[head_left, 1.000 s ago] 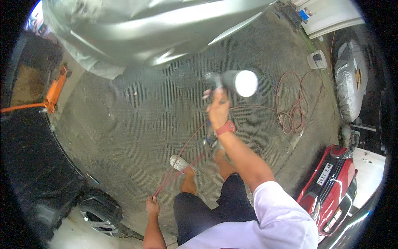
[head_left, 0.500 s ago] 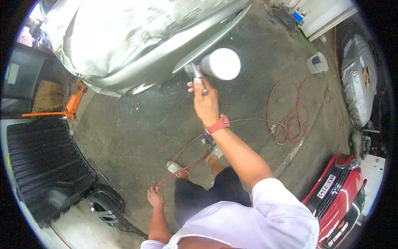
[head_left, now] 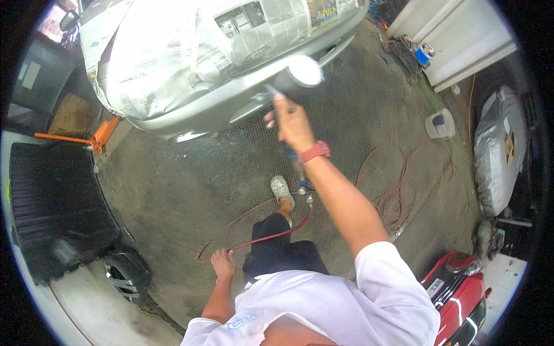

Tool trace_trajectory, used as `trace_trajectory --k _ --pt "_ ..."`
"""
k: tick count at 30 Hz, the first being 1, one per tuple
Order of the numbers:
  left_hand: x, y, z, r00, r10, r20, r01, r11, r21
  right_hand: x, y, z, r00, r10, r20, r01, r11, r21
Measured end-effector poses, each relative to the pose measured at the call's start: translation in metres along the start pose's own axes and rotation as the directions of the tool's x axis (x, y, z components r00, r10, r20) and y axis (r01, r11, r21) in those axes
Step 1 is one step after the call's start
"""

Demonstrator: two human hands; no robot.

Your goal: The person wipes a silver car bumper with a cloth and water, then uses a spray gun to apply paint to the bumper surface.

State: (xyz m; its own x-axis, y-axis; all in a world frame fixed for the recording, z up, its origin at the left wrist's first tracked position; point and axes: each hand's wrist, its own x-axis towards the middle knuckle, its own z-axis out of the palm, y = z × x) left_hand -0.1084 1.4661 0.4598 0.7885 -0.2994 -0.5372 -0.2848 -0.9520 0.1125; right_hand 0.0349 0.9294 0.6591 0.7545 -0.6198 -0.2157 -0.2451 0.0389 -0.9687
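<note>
My right hand (head_left: 293, 122) is raised and grips a spray gun (head_left: 290, 81) with a white cup on top, held close to the silver bumper of a car (head_left: 219, 104) whose upper body is masked with newspaper (head_left: 173, 46). A red band sits on that wrist. A red air hose (head_left: 254, 239) runs from below the gun across the ground to my left hand (head_left: 223, 262), which hangs low by my thigh and holds the hose. My foot in a grey shoe (head_left: 281, 189) stands on the concrete.
A black ribbed bed liner (head_left: 55, 207) and a wheel (head_left: 124, 274) lie at the left. An orange jack stand (head_left: 104, 134) sits by the car. Coiled red hose (head_left: 398, 196), a plastic jug (head_left: 440, 124), a covered object (head_left: 499, 150) and a red vehicle (head_left: 456, 288) are at the right.
My right hand with the spray gun has moved up and nearer the bumper. The view has shifted, so the car and its newspaper masking fill more of the top.
</note>
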Motion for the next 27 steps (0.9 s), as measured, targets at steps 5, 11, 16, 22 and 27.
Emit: trace_trajectory --k 5,11,16,22,27 --pt "0.033 0.053 0.002 0.995 0.086 0.043 -0.085 0.996 -0.039 0.067 -0.017 -0.104 0.972 -0.046 -0.231 0.050 0.999 0.012" --pt "0.056 0.087 -0.015 0.982 0.056 0.183 -0.044 0.997 -0.068 0.143 -0.020 -0.219 0.917 -0.050 -0.397 0.038 0.999 -0.038" --pt "0.069 0.112 -0.021 0.991 0.045 0.125 -0.011 0.967 -0.255 0.189 0.000 -0.290 0.832 -0.065 -0.551 -0.008 0.992 -0.130" --pt "0.069 0.140 0.004 0.915 -0.373 0.151 0.403 0.861 -0.311 0.162 0.055 -0.251 0.853 -0.122 -0.507 0.067 0.990 -0.126" --pt "0.002 0.153 0.060 0.745 -0.667 0.017 0.611 0.672 -0.418 0.083 0.111 -0.149 0.968 -0.235 -0.084 0.224 0.968 -0.114"
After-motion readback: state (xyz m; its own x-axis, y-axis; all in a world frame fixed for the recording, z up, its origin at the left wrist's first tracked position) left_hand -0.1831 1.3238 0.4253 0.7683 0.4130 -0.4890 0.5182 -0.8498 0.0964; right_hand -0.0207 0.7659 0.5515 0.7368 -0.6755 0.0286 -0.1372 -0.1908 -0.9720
